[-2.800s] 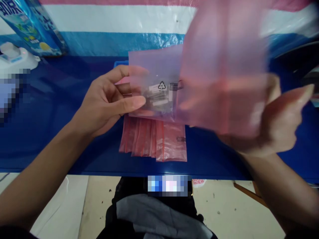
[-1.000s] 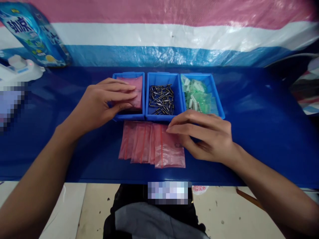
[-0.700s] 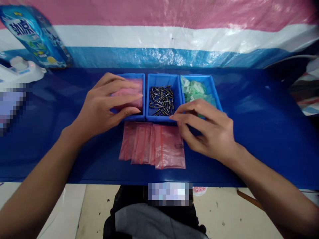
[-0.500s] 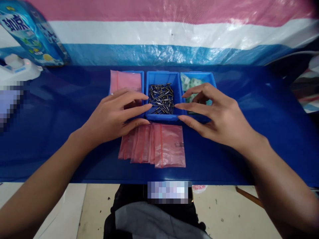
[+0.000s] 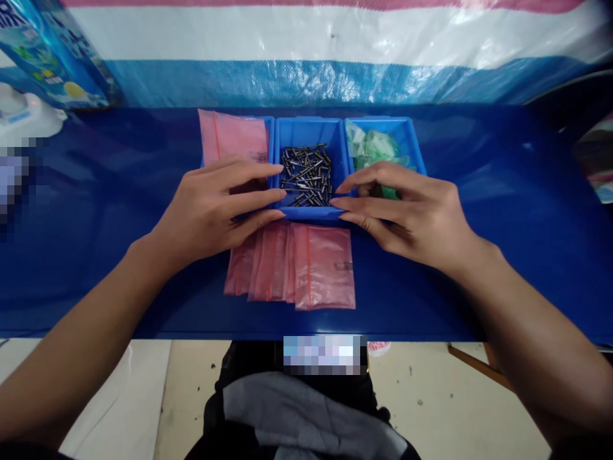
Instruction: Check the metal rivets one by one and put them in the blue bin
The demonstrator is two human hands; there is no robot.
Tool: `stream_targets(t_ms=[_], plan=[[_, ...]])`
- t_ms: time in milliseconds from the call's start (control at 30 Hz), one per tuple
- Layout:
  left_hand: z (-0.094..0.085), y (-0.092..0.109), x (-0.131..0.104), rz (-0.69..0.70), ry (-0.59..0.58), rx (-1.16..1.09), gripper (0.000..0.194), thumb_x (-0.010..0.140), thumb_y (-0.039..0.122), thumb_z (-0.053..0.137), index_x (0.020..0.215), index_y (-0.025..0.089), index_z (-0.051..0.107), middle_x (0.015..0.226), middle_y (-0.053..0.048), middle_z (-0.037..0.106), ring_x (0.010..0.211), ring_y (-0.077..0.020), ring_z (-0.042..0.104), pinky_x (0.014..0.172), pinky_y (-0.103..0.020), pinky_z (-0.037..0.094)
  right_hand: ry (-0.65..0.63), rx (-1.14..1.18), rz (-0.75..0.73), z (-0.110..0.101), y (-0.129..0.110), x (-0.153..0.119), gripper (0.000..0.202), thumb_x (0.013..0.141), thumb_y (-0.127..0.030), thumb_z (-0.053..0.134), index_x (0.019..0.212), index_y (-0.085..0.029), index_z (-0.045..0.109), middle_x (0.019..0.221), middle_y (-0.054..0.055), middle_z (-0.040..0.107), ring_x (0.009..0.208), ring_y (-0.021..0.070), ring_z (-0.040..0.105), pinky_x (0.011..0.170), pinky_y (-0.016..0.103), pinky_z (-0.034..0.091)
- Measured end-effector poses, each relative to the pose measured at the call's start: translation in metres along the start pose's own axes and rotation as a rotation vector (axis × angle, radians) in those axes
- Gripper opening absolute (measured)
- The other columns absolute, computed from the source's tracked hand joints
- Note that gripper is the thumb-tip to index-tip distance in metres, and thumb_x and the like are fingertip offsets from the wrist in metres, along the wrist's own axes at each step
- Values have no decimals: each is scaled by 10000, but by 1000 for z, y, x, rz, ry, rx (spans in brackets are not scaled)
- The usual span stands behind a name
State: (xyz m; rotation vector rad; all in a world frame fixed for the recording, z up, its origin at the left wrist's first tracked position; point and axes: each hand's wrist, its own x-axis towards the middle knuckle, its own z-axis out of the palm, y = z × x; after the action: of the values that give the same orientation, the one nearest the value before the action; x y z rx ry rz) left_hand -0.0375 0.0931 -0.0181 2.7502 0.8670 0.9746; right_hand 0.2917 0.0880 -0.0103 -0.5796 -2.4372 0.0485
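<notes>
Two hands frame the middle bin (image 5: 311,213) of rivets (image 5: 309,176)

The left hand (image 5: 211,207) and right hand (image 5: 414,214) have fingers parted, pinching nothing, apparently to steady or align it; pink bags (image 5: 325,268) overlap in front on the surface (image 5: 412,313), perhaps for easy picking.

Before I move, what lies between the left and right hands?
Between the left hand and right hand sits the middle blue bin with small metal pins in it, as the head view shows.
</notes>
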Motion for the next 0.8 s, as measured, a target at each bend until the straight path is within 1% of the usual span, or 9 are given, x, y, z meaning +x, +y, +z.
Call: stream_targets(t_ms=[100, 233, 333, 433, 500, 567, 633, 733, 800], plan=[[0, -1, -1, -48, -12, -67, 538, 851, 318, 909, 1344, 427, 726, 1427, 23, 721, 1277, -286, 721, 1160, -465, 585, -2, 4, 16, 1, 0, -1, 179, 1019, -206, 698, 1184, -225, 767, 1189, 104, 728, 1003, 231, 730, 780, 404, 629], [2, -1, -1, 93, 57, 45, 559, 892, 303, 866, 1413, 385, 682, 1370, 13, 752, 1168, -244, 756, 1085, -440, 635, 12, -4, -3, 3, 2, -1, 163, 1023, -222, 698, 1171, -210, 767, 1172, 103, 737, 998, 230, 737, 760, 391, 629], [3, 1, 1, 95, 75, 61, 541, 910, 273, 840, 1416, 380, 679, 1331, 19, 769, 1132, -233, 766, 1031, -430, 657, 36, -24, 6, 5, 0, 1, 164, 1016, -208, 696, 1163, -229, 764, 1158, 95, 748, 980, 229, 743, 750, 393, 630], [4, -3, 2, 122, 102, 51, 560, 897, 278, 854, 1416, 394, 677, 1310, 34, 775, 1068, -237, 778, 958, -430, 679, 147, -78, 6, 8, -13, 7, 161, 969, -180, 734, 1105, -263, 759, 1115, 84, 766, 967, 247, 731, 781, 444, 623], [6, -8, 3, 163, 130, 58, 597, 871, 296, 881, 1420, 407, 672, 1305, 47, 773, 1056, -256, 777, 914, -465, 689, 172, -69, -38, 12, -26, 11, 165, 939, -154, 752, 1078, -243, 752, 1094, 87, 780, 950, 248, 720, 784, 454, 615], [7, -12, 3, 204, 150, 74, 620, 853, 301, 898, 1422, 402, 673, 1306, 51, 768, 1108, -282, 774, 911, -500, 695, 81, -5, -119, 18, -40, 14, 174, 958, -200, 749, 1132, -200, 755, 1152, 103, 795, 989, 248, 730, 815, 441, 634], [7, -13, 3, 206, 132, 82, 593, 871, 290, 883, 1419, 383, 677, 1335, 47, 752, 1191, -289, 767, 972, -513, 699, -66, 55, -195, 25, -51, 14, 308, 1017, -331, 707, 1275, -166, 737, 1336, 134, 762, 1177, 275, 732, 955, 451, 650], [2, -6, 3, 197, 90, 89, 505, 926, 279, 834, 1405, 341, 686, 1378, 28, 733, 1260, -259, 752, 1066, -483, 692, -291, 98, -183, 35, -54, 9, 526, 1085, -484, 581, 1511, -178, 617, 1626, 202, 553, 1536, 347, 531, 1201, 560, 535], [-2, 0, 3, 167, 49, 120, 450, 955, 263, 805, 1389, 304, 692, 1394, 8, 732, 1317, -232, 723, 1127, -459, 669, -403, 149, -133, 37, -51, 5, 558, 1104, -461, 535, 1587, -181, 546, 1708, 238, 426, 1632, 367, 387, 1282, 606, 435]])
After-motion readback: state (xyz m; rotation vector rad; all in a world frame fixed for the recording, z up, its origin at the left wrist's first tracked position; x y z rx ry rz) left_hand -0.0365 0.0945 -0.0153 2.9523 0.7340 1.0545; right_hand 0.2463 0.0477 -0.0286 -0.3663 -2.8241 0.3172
